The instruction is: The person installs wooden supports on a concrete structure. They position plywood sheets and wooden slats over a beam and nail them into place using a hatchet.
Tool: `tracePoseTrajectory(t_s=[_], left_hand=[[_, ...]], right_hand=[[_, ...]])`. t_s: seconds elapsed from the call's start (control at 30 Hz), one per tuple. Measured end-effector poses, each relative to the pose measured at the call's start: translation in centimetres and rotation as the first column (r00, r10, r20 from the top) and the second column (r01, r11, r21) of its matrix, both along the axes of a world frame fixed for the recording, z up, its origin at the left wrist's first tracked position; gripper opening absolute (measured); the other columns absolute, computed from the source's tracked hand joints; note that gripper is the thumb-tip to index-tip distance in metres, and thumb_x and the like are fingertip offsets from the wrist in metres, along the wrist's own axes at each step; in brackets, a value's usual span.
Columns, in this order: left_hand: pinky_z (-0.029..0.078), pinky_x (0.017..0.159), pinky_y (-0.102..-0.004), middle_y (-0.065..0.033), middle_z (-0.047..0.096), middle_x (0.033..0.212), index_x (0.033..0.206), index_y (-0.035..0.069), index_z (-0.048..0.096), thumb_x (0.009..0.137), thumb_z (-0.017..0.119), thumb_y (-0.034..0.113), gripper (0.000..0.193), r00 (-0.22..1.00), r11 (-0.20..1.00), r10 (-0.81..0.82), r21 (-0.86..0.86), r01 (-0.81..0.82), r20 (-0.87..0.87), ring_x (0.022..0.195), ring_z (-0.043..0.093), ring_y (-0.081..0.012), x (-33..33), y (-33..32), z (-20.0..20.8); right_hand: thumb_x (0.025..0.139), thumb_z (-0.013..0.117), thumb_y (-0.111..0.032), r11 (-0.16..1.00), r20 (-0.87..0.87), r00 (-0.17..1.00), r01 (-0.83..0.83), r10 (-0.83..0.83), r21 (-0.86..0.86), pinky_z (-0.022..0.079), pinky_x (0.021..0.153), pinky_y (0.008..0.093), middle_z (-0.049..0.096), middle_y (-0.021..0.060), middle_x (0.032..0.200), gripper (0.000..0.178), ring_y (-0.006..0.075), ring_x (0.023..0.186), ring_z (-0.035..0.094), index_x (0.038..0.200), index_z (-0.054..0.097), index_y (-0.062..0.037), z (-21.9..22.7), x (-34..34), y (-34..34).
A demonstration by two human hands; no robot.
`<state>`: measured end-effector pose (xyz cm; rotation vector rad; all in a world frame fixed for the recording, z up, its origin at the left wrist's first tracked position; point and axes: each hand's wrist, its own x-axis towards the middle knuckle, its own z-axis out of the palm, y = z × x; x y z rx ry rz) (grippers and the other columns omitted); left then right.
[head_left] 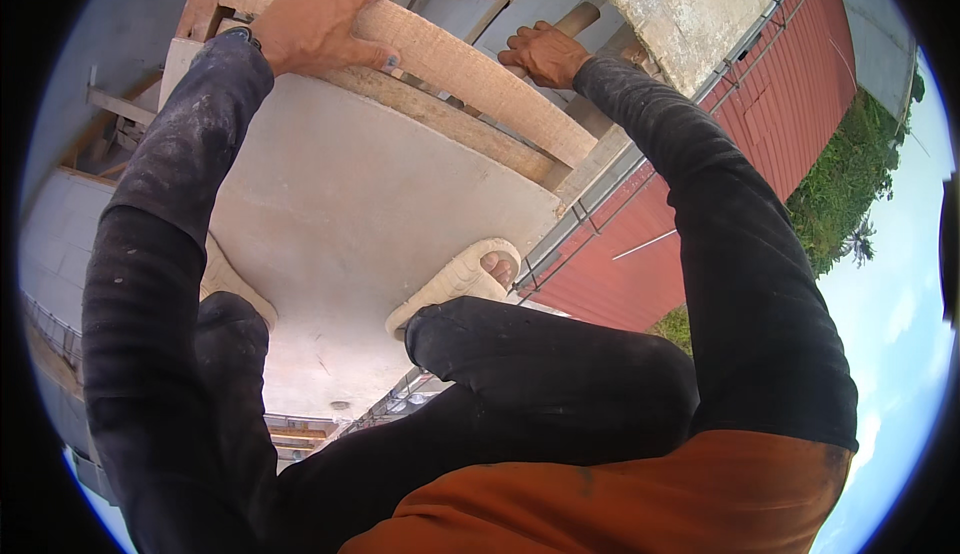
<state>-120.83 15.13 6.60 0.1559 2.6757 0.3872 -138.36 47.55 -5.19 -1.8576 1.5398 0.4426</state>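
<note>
My left hand (pixel 325 19) grips a rough wooden plank (pixel 475 74), with its fingers over the far side and its thumb along the top face. The plank runs from the upper left down to the right, beside a second timber (pixel 450 124). Farther right, my right hand (pixel 547 55) is closed round a thick, round wooden handle (pixel 578 20). Its far end sticks out past my fist; whatever may be fixed to the other end is hidden.
I crouch on a pale slab (pixel 330 189), a sandal (pixel 455 279) close to its right edge. Steel bars (pixel 600 209) run along that edge, with a red corrugated roof (pixel 625 244) beyond. A rough pale panel (pixel 690 9) lies at the upper right. More timber framing (pixel 125 104) shows lower down at left.
</note>
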Motion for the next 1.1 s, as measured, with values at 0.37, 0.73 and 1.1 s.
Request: tracePoseTrajectory(t_s=[0.37, 0.73, 1.1], left_hand=[[0.007, 0.127, -0.0601, -0.0112, 0.053, 0.146, 0.133, 0.004, 0.063, 0.086, 0.067, 0.069, 0.08, 0.999, 0.995, 0.047, 0.087, -0.049, 0.026, 0.147, 0.036, -0.0315, 0.0, 1.2, 0.0], [0.031, 0.117, -0.0563, -0.0155, 0.053, 0.146, 0.124, 0.002, 0.065, 0.098, 0.065, 0.041, 0.046, 0.874, 0.739, 0.476, 0.494, -0.458, 0.097, 0.136, 0.05, -0.028, -2.7, 3.0, 0.4], [0.053, 0.105, -0.0507, -0.0254, 0.045, 0.149, 0.147, -0.004, 0.035, 0.109, 0.052, 0.032, 0.055, 0.372, -0.598, 0.389, 0.538, -0.594, 0.843, 0.128, 0.058, -0.0397, -13.4, 12.2, -5.5]], right_hand=[[0.087, 0.061, -0.01, 0.793, -0.061, 0.803, 0.596, -0.593, 0.128, 0.058, 0.079, 0.0501, 0.075, 0.0182, 0.096, 0.034, 0.0392, 0.09, 0.073, 0.12, 0.067, -0.0066, 1.5, -1.3, -2.2], [0.086, 0.062, -0.013, 0.45, -0.056, 0.462, 0.88, -0.885, 0.153, 0.058, 0.088, 0.0487, 0.074, 0.0249, 0.11, 0.042, 0.0403, 0.103, 0.073, 0.125, 0.066, 0.0025, 10.6, -1.7, -5.7], [0.092, 0.07, -0.037, 0.028, -0.005, 0.03, 0.975, -1.0, 0.221, 0.055, 0.082, 0.0518, 0.073, 0.0234, 0.093, 0.045, 0.0443, 0.09, 0.071, 0.121, 0.061, -0.0039, 28.3, 9.4, 14.2]])
